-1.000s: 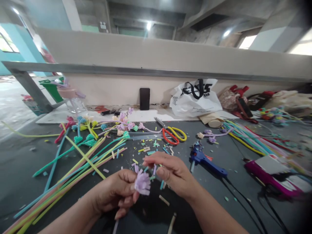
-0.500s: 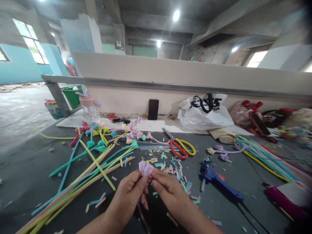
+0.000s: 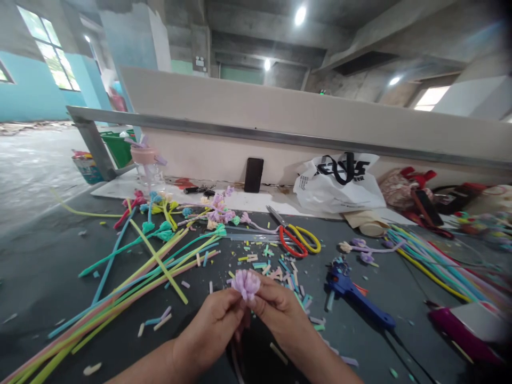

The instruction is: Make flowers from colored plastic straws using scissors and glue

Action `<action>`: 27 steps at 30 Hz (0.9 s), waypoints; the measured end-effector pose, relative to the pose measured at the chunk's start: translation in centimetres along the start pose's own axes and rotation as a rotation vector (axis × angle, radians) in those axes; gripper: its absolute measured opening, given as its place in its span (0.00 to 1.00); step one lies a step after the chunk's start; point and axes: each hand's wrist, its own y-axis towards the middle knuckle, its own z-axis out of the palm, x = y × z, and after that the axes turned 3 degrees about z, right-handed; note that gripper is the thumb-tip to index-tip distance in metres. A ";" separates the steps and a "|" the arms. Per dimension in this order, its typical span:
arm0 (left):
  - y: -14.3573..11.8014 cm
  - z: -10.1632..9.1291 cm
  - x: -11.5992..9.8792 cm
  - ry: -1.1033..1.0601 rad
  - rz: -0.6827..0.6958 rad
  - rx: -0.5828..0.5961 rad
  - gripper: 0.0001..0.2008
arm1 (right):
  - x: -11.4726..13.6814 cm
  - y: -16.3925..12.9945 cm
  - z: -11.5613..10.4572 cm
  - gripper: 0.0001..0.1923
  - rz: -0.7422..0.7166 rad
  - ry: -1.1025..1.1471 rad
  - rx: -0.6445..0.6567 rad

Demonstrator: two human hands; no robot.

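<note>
Flower (image 3: 245, 284) lower over dark table (image 3: 48, 277)

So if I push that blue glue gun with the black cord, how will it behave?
The blue glue gun lies flat on its side, so it should slide rather than roll. Its black cord trails off and may drag, turning it.

Scissors (image 3: 296, 239), a blue glue gun (image 3: 354, 296), a white bag (image 3: 340, 184) and a black phone (image 3: 253, 175) sit on the table (image 3: 36, 277).

Lilac flower (image 3: 245, 283) — red-and-yellow scissors (image 3: 298, 240), blue glue gun (image 3: 352, 293), black phone (image 3: 253, 174).
</note>
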 end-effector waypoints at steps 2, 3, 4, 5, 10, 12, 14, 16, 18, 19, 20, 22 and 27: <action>0.1 0.0 0.0 -0.081 -0.036 0.040 0.19 | 0.2 -0.1 0.1 0.11 0.027 0.062 -0.028; 0.2 0.1 0.0 -0.128 -0.038 0.054 0.20 | 0.4 -0.1 0.0 0.12 0.035 0.075 -0.044; 0.2 0.1 -0.1 -0.170 -0.028 0.062 0.21 | 0.6 -0.2 0.0 0.13 0.036 0.075 -0.056; 0.2 0.1 -0.1 -0.205 -0.009 0.068 0.21 | 0.9 -0.2 0.0 0.14 0.023 0.062 -0.064; 0.3 -0.3 -0.2 -0.321 0.060 0.117 0.19 | 1.6 -0.3 -0.2 0.14 -0.139 -0.054 -0.099; 0.4 -0.6 -0.1 -0.367 0.043 0.124 0.18 | 1.5 -0.3 -0.4 0.11 -0.198 -0.084 -0.149; 0.5 -1.0 0.0 -0.396 0.012 0.096 0.18 | 1.3 -0.5 -0.5 0.09 -0.215 -0.162 -0.224; 0.5 -1.1 0.2 -0.422 0.026 0.043 0.18 | 1.1 -0.6 -0.6 0.09 -0.208 -0.299 -0.282; 0.5 -1.1 0.2 -0.475 0.090 0.020 0.21 | 0.9 -0.8 -0.6 0.10 -0.231 -0.448 -0.308; 0.4 -1.0 0.2 -0.505 0.120 0.025 0.23 | 0.7 -0.8 -0.5 0.11 -0.254 -0.517 -0.310; 0.3 -0.9 0.2 -0.528 0.141 0.040 0.26 | 0.6 -0.9 -0.4 0.11 -0.271 -0.581 -0.300; 0.2 -0.7 0.2 -0.541 0.150 0.070 0.30 | 0.2 -1.0 -0.1 0.12 -0.266 -0.684 -0.252; 0.0 -0.9 0.0 -0.356 0.168 -0.005 0.26 | -0.6 -1.4 0.5 0.07 -0.175 -0.748 -0.092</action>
